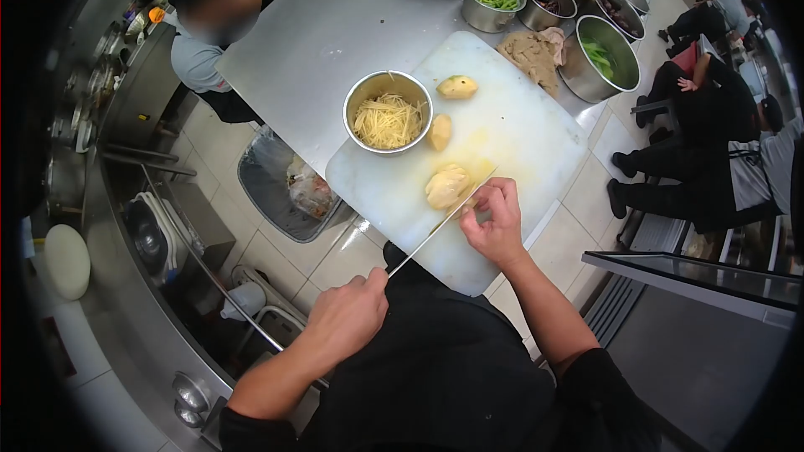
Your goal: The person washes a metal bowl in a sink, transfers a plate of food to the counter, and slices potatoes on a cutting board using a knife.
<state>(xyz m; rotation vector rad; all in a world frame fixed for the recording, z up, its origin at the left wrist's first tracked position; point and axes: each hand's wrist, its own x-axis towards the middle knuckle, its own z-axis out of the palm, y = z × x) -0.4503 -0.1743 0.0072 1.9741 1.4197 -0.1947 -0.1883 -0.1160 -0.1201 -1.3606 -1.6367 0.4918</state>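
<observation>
My left hand (350,314) is wrapped round the handle of a knife (431,234), whose long thin blade slants up to the right across the near part of a white cutting board (536,130). My right hand (496,222) is closed, its bent fingers at the far end of the blade; what they pinch is hidden. Just beyond the blade lies a peeled, lumpy pale-yellow root piece (448,187). Two smaller yellow pieces, one near (440,132) and one farther back (457,87), rest on the board. Beside them stands a steel bowl (347,121) of thin yellow shreds (389,120).
A crumpled brown cloth (532,59) lies at the board's far right. Steel pots, one with green pieces (578,75) and one with green strips (481,15), crowd the back. A lined bin (268,188) is left below. A co-worker (197,59) stands back left; other people (720,100) are right.
</observation>
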